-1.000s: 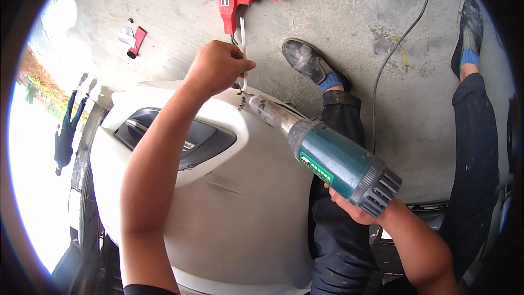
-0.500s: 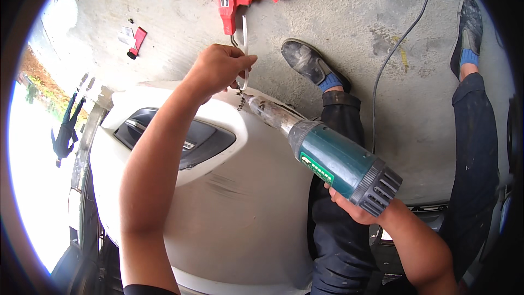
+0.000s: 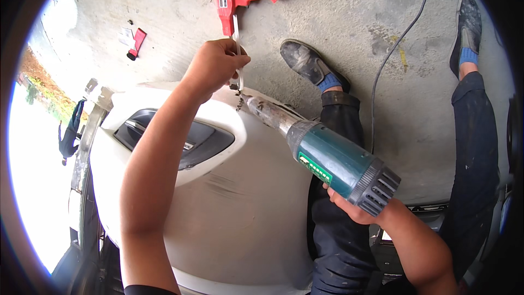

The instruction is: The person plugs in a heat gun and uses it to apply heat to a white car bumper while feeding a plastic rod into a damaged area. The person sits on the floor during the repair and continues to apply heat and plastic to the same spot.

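Observation:
My left hand (image 3: 214,70) pinches a thin whitish plastic rod (image 3: 236,28) between thumb and fingers. The rod's lower end meets the edge of a white car bumper (image 3: 256,235), beside a row of dark wavy metal staples (image 3: 239,104). My right hand (image 3: 353,208) is wrapped round a green hot air gun (image 3: 341,158), its fingers partly hidden beneath the body. The gun's scorched metal nozzle tip is close to the rod's lower end; whether they touch I cannot tell. Dark scuffs mark the bumper below a black-trimmed recess (image 3: 207,141).
On the concrete floor beyond the bumper lies a red gun-shaped tool (image 3: 226,3) with a cord. Left of it are a small red-and-black item (image 3: 137,42) and a pale packet (image 3: 126,36). A black cable (image 3: 376,84) crosses the floor between my shoes. Far left, a person (image 3: 70,134) stands outside.
My left hand has shifted slightly left, and the rod's upper part has swung left with it. The hot air gun has barely moved. The distant person has changed position.

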Demonstrator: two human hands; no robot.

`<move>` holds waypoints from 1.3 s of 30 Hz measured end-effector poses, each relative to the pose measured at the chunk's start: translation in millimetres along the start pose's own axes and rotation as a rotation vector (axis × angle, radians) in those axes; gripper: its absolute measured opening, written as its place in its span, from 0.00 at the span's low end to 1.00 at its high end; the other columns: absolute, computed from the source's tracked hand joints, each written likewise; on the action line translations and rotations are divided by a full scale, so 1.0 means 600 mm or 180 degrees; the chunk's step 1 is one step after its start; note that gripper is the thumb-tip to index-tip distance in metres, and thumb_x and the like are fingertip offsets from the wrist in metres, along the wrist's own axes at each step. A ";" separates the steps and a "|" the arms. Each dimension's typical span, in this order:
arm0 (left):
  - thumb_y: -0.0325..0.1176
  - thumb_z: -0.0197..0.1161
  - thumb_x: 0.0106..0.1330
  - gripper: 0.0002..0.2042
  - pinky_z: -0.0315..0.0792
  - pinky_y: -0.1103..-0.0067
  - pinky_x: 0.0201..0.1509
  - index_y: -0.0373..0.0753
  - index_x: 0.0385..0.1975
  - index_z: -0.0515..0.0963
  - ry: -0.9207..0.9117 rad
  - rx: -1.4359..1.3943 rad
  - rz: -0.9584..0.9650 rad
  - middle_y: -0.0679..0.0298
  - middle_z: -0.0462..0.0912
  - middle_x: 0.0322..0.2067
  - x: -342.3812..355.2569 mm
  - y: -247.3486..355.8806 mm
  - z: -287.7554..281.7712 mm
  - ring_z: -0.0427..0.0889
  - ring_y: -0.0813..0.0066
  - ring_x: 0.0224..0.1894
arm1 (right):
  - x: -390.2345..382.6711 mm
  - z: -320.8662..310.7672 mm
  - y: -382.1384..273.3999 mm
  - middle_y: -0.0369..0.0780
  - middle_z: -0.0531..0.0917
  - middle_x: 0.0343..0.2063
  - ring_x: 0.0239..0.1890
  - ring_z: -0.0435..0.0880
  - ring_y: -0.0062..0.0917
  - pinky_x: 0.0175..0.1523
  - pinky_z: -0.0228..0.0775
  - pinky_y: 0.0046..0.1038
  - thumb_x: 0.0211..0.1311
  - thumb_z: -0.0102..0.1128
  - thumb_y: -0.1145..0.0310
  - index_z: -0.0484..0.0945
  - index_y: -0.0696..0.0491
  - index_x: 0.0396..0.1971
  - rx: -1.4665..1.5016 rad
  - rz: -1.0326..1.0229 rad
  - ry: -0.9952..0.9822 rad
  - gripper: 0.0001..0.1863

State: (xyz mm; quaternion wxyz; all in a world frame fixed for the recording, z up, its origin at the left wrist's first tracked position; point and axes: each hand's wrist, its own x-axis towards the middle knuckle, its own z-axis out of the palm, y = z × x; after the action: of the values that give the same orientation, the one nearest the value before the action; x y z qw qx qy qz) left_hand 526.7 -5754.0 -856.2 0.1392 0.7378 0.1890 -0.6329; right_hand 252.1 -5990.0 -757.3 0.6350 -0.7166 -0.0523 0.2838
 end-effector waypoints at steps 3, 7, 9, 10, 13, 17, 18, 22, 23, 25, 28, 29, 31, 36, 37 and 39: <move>0.29 0.62 0.63 0.05 0.72 0.83 0.26 0.33 0.32 0.78 -0.0099 -0.0453 -0.0109 0.66 0.78 0.22 -0.004 0.004 -0.006 0.78 0.80 0.23 | 0.001 0.000 0.000 0.36 0.80 0.35 0.37 0.79 0.33 0.42 0.69 0.37 0.43 0.70 0.68 0.78 0.46 0.33 0.0066 0.0015 0.0016 0.14; 0.31 0.60 0.66 0.07 0.74 0.83 0.27 0.33 0.31 0.77 -0.0139 -0.0770 -0.0172 0.65 0.77 0.22 -0.002 0.003 -0.002 0.78 0.79 0.22 | -0.003 0.001 0.000 0.36 0.80 0.36 0.37 0.80 0.34 0.43 0.70 0.37 0.43 0.71 0.68 0.78 0.45 0.33 -0.0093 -0.0039 -0.0001 0.15; 0.34 0.59 0.67 0.10 0.74 0.84 0.26 0.32 0.30 0.77 -0.0093 -0.0838 -0.0225 0.65 0.77 0.22 -0.002 0.007 0.002 0.78 0.79 0.21 | 0.002 -0.004 -0.002 0.37 0.80 0.35 0.37 0.80 0.32 0.44 0.72 0.36 0.47 0.66 0.71 0.78 0.49 0.32 -0.0046 -0.0041 -0.0069 0.10; 0.35 0.58 0.68 0.11 0.73 0.84 0.25 0.32 0.30 0.77 -0.0053 -0.0857 -0.0286 0.65 0.77 0.21 -0.006 0.015 0.003 0.78 0.79 0.20 | 0.015 -0.016 -0.007 0.38 0.81 0.33 0.36 0.81 0.31 0.44 0.74 0.35 0.51 0.62 0.75 0.78 0.53 0.30 0.0019 -0.0061 -0.0107 0.06; 0.38 0.57 0.68 0.14 0.74 0.82 0.23 0.31 0.29 0.78 0.0072 -0.0461 -0.0212 0.63 0.76 0.21 -0.002 0.012 0.000 0.79 0.78 0.19 | 0.019 -0.021 -0.010 0.39 0.81 0.32 0.36 0.82 0.29 0.44 0.76 0.33 0.55 0.57 0.78 0.78 0.57 0.29 0.0144 -0.0035 -0.0173 0.03; 0.38 0.60 0.66 0.14 0.73 0.81 0.20 0.31 0.27 0.78 0.0227 -0.0103 -0.0100 0.64 0.76 0.19 -0.001 0.011 0.001 0.78 0.79 0.17 | 0.019 -0.018 -0.010 0.39 0.81 0.33 0.36 0.82 0.30 0.43 0.75 0.34 0.53 0.59 0.77 0.78 0.55 0.30 0.0181 0.0021 -0.0173 0.04; 0.38 0.60 0.66 0.14 0.71 0.82 0.19 0.32 0.26 0.78 0.0249 -0.0057 -0.0042 0.64 0.76 0.19 -0.003 0.012 0.002 0.77 0.80 0.17 | 0.016 -0.016 -0.009 0.38 0.81 0.33 0.36 0.81 0.30 0.43 0.74 0.34 0.51 0.62 0.75 0.78 0.53 0.31 0.0146 0.0025 -0.0140 0.06; 0.36 0.62 0.64 0.12 0.69 0.82 0.18 0.33 0.26 0.78 0.0286 0.0084 0.0026 0.65 0.77 0.18 -0.005 0.015 0.001 0.76 0.81 0.16 | 0.002 -0.001 -0.002 0.36 0.80 0.35 0.37 0.80 0.33 0.42 0.69 0.37 0.42 0.71 0.68 0.79 0.45 0.33 -0.0012 -0.0003 0.0087 0.15; 0.36 0.63 0.63 0.12 0.70 0.82 0.19 0.32 0.27 0.79 0.0282 0.0109 0.0002 0.65 0.77 0.18 -0.004 0.016 0.001 0.77 0.81 0.16 | 0.003 -0.002 -0.003 0.36 0.81 0.35 0.37 0.80 0.33 0.42 0.69 0.37 0.42 0.71 0.68 0.79 0.45 0.33 -0.0002 -0.0004 0.0090 0.15; 0.36 0.63 0.63 0.12 0.70 0.82 0.19 0.31 0.27 0.79 0.0274 0.0223 0.0009 0.64 0.78 0.18 -0.006 0.019 0.001 0.77 0.81 0.16 | 0.005 -0.006 -0.003 0.36 0.81 0.35 0.37 0.80 0.33 0.43 0.69 0.37 0.42 0.71 0.68 0.79 0.45 0.33 0.0018 -0.0001 0.0068 0.15; 0.36 0.63 0.63 0.12 0.71 0.81 0.20 0.31 0.28 0.80 0.0265 0.0400 0.0020 0.63 0.79 0.18 -0.007 0.020 0.001 0.77 0.80 0.17 | 0.003 -0.011 -0.006 0.36 0.81 0.35 0.38 0.80 0.33 0.44 0.69 0.37 0.42 0.71 0.68 0.79 0.45 0.33 0.0030 0.0015 0.0023 0.15; 0.36 0.64 0.62 0.12 0.71 0.80 0.20 0.31 0.29 0.80 0.0262 0.0459 0.0024 0.63 0.79 0.19 -0.007 0.020 0.000 0.77 0.80 0.17 | 0.000 -0.011 -0.006 0.36 0.81 0.35 0.38 0.80 0.33 0.44 0.69 0.38 0.41 0.71 0.68 0.79 0.45 0.33 0.0061 0.0043 0.0008 0.15; 0.37 0.64 0.62 0.12 0.71 0.80 0.21 0.31 0.30 0.81 0.0265 0.0482 0.0047 0.63 0.80 0.19 -0.007 0.020 -0.001 0.77 0.80 0.17 | -0.010 -0.009 -0.005 0.36 0.81 0.35 0.39 0.80 0.34 0.45 0.69 0.39 0.41 0.72 0.68 0.79 0.45 0.33 0.0150 0.0118 -0.0026 0.16; 0.37 0.64 0.61 0.12 0.72 0.79 0.23 0.30 0.30 0.81 0.0239 0.0473 0.0030 0.62 0.80 0.19 -0.002 0.016 -0.002 0.77 0.79 0.18 | -0.014 -0.013 -0.008 0.37 0.81 0.35 0.38 0.80 0.35 0.45 0.70 0.40 0.41 0.72 0.68 0.79 0.45 0.33 0.0147 0.0106 -0.0015 0.15; 0.37 0.64 0.61 0.13 0.72 0.79 0.23 0.30 0.30 0.81 0.0238 0.0475 0.0044 0.62 0.81 0.19 0.001 0.012 -0.001 0.77 0.79 0.18 | -0.013 -0.014 -0.009 0.37 0.81 0.35 0.38 0.80 0.35 0.44 0.70 0.39 0.42 0.71 0.68 0.79 0.46 0.33 0.0158 0.0110 0.0003 0.15; 0.37 0.65 0.61 0.13 0.72 0.79 0.24 0.30 0.30 0.81 0.0216 0.0483 0.0054 0.62 0.81 0.20 0.000 0.013 0.000 0.77 0.78 0.18 | -0.006 -0.019 -0.012 0.38 0.81 0.34 0.36 0.80 0.36 0.43 0.71 0.38 0.44 0.70 0.67 0.79 0.46 0.32 0.0349 0.0273 -0.0078 0.13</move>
State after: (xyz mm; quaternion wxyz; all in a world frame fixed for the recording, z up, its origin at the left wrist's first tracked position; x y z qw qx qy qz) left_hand 530.1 -5760.8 -856.7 0.0817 0.7688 0.1388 -0.6189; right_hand 256.5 -6000.0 -748.7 0.6598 -0.6788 -0.0136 0.3219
